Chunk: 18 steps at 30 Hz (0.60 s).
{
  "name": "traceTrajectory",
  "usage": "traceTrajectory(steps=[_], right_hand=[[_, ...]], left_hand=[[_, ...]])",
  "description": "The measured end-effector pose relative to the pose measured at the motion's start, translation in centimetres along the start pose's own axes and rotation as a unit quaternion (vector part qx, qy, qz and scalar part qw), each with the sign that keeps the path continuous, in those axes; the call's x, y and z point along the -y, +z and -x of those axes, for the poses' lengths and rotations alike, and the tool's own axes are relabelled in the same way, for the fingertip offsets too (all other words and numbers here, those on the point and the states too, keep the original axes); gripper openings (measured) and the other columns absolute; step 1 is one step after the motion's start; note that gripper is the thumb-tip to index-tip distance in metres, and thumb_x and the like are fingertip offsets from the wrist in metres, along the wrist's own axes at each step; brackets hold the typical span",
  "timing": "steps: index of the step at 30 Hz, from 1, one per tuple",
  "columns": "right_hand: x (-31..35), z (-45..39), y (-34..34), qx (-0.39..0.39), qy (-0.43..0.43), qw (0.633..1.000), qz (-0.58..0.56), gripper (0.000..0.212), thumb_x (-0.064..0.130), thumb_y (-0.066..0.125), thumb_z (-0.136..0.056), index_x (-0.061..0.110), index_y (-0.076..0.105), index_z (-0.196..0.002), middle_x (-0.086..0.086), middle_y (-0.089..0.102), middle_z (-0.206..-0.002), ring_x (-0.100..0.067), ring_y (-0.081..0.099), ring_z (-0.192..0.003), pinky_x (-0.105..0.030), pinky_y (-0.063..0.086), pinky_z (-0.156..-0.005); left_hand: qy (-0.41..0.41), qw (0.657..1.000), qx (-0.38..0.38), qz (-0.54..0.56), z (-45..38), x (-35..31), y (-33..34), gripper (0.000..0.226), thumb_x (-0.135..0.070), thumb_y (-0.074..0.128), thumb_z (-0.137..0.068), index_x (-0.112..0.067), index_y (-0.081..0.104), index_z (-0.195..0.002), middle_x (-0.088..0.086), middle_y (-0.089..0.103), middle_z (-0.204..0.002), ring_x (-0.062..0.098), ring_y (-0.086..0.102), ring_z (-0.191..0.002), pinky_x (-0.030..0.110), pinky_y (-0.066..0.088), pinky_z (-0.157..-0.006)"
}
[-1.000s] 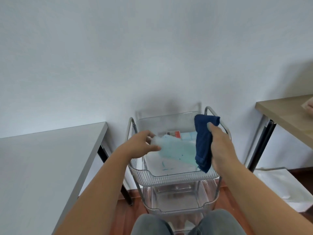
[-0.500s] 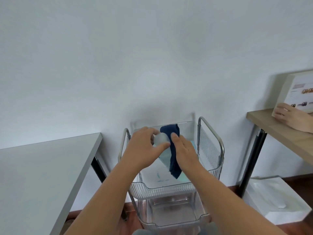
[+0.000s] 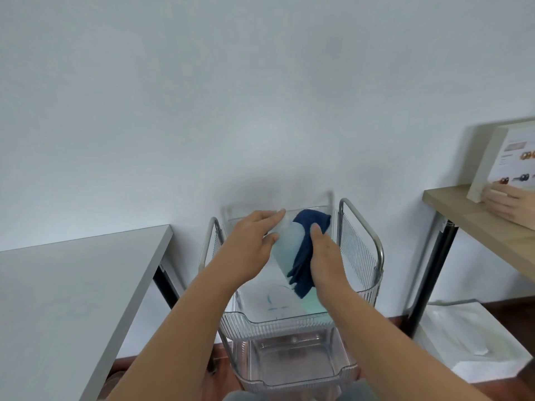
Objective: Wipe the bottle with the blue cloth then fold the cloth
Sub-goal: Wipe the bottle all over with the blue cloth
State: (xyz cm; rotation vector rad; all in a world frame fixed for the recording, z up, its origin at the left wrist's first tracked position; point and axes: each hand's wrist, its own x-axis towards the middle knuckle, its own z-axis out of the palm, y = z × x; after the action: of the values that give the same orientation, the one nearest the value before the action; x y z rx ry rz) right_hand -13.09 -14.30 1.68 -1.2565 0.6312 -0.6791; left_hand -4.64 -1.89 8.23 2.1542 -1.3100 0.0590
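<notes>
L hand (image 3: 251, 248) holds the pale bottle (image 3: 285, 250) tilted over the clear cart (image 3: 292, 321), top bin. R hand (image 3: 324, 260) presses the blue cloth (image 3: 307, 250) on the bottle's 3 o'clock side. Grey table (image 3: 72, 285) at 9, wood table (image 3: 474, 218) at 3 w/ someone else's hand (image 3: 509, 205) on a box (image 3: 509, 160).

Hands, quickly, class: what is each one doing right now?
Left hand: holds the bottle near its top, fingers fairly straight along it.
Right hand: presses the blue cloth against the bottle, thumb over the cloth.
</notes>
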Motion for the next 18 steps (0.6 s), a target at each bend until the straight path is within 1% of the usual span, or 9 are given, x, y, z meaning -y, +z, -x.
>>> traceTrajectory(steps=[2,4,5,7,9,12,14,16,18], right_hand=[[-1.4,1.4,0.3,-0.011,-0.075,0.997,-0.017,0.027,0.050,0.044,-0.095,0.033,0.064,-0.090,0.001,0.070,-0.091,-0.020,0.066,-0.090,-0.038,0.054,-0.081],[-1.9,2.0,0.6,-0.009,-0.164,0.986,0.008,0.020,0.046,0.043,-0.094,0.047,0.062,-0.089,-0.003,0.065,-0.096,-0.022,0.063,-0.095,-0.040,0.051,-0.086],[-1.8,2.0,0.6,-0.009,-0.197,0.980,0.027,0.020,0.043,0.042,-0.094,0.049,0.062,-0.089,-0.003,0.063,-0.097,-0.023,0.061,-0.096,-0.041,0.050,-0.086],[-1.1,1.4,0.4,-0.001,-0.216,0.975,0.045,0.020,0.038,0.043,-0.097,0.040,0.063,-0.099,-0.003,0.063,-0.098,-0.023,0.060,-0.094,-0.040,0.049,-0.084],[-0.1,0.2,0.0,0.018,-0.181,0.981,0.066,0.023,0.035,0.044,-0.099,0.023,0.064,-0.102,-0.006,0.065,-0.092,-0.023,0.061,-0.084,-0.039,0.048,-0.075],[2.6,-2.3,-0.7,0.092,-0.084,0.987,0.099,0.034,0.036,0.047,-0.094,0.007,0.065,-0.093,-0.009,0.065,-0.078,-0.023,0.060,-0.071,-0.036,0.046,-0.066],[4.3,-3.6,-1.2,0.167,0.001,0.981,0.099,0.037,0.037,0.049,-0.091,0.006,0.068,-0.096,-0.011,0.070,-0.079,-0.026,0.065,-0.071,-0.033,0.051,-0.064],[5.3,-4.3,-1.8,0.229,0.086,0.967,0.075,0.035,0.037,0.052,-0.090,0.008,0.071,-0.094,-0.015,0.074,-0.080,-0.027,0.070,-0.065,-0.028,0.053,-0.053],[5.5,-4.5,-2.2,0.233,0.133,0.963,0.039,0.031,0.038,0.055,-0.090,0.011,0.071,-0.092,-0.015,0.073,-0.072,-0.025,0.068,-0.052,-0.025,0.050,-0.042]], left_hand=[[-0.024,0.999,-0.020,0.020,-0.3,-0.5,0.9,0.045,-0.025,0.054,-0.101,-0.027,0.048,-0.145,-0.005,0.045,-0.139,0.012,0.051,-0.116,0.019,0.039,-0.101],[-0.052,0.995,-0.067,0.058,-0.6,-0.8,1.7,0.041,-0.034,0.058,-0.097,-0.030,0.056,-0.138,-0.007,0.049,-0.126,0.010,0.056,-0.103,0.009,0.040,-0.089],[-0.064,0.990,-0.093,0.080,-0.8,-1.0,2.0,0.038,-0.037,0.062,-0.094,-0.031,0.061,-0.132,-0.008,0.053,-0.119,0.008,0.058,-0.095,0.004,0.039,-0.081],[-0.086,0.980,-0.125,0.127,-1.1,-1.2,2.2,0.031,-0.038,0.071,-0.088,-0.036,0.069,-0.119,-0.011,0.059,-0.106,0.007,0.059,-0.087,0.001,0.041,-0.072],[-0.092,0.973,-0.133,0.165,-1.4,-1.4,2.2,0.025,-0.036,0.076,-0.084,-0.041,0.072,-0.108,-0.010,0.063,-0.102,0.006,0.061,-0.088,0.003,0.044,-0.074],[-0.083,0.967,-0.127,0.203,-1.6,-1.2,1.9,0.024,-0.028,0.079,-0.082,-0.047,0.071,-0.095,-0.008,0.067,-0.106,0.008,0.064,-0.092,0.017,0.050,-0.083],[-0.067,0.965,-0.117,0.226,-1.5,-1.0,1.7,0.029,-0.021,0.079,-0.082,-0.047,0.071,-0.093,-0.008,0.068,-0.105,0.006,0.066,-0.091,0.017,0.052,-0.081],[-0.043,0.966,-0.101,0.232,-1.3,-0.9,1.6,0.031,-0.015,0.078,-0.083,-0.044,0.072,-0.096,-0.009,0.068,-0.106,0.001,0.066,-0.091,0.013,0.051,-0.078],[-0.024,0.971,-0.091,0.222,-1.2,-0.8,1.4,0.031,-0.012,0.076,-0.084,-0.039,0.074,-0.101,-0.010,0.069,-0.107,-0.001,0.066,-0.093,0.012,0.050,-0.084]])
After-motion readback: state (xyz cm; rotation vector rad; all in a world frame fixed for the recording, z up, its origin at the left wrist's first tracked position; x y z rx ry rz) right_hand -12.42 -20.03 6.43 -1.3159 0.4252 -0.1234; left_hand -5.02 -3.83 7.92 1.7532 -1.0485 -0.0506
